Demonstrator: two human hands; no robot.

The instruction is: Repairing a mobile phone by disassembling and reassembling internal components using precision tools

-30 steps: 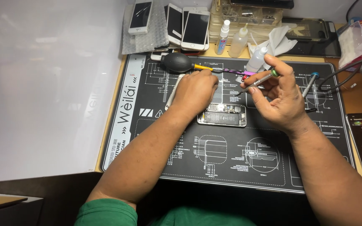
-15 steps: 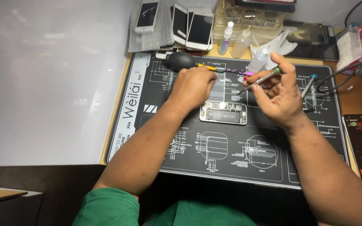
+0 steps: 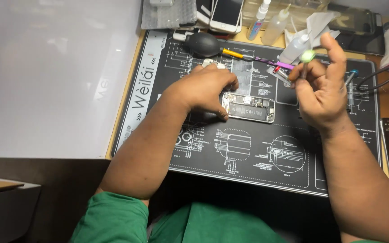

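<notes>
Nearest, bare printed repair mat (image 3: pixel 248 166) between the forearms, open room down to its front edge. Mid-mat lies the opened phone chassis (image 3: pixel 248 107), insides up, flat. Left hand (image 3: pixel 203 87) is curled over its left end, fingertips pressing there to steady it; it grips nothing else. Right hand (image 3: pixel 323 90) is raised just right of the chassis, fingers pinched round a slim screwdriver with a green cap (image 3: pixel 307 56), tip down but apart from the phone. Judged step: work on the internals with the driver; bringing the tip down calls for a small, steady approach. Beyond: black air blower (image 3: pixel 202 44), dropper bottles (image 3: pixel 275 24) and spare phones (image 3: pixel 225 15) crowd the far edge.
</notes>
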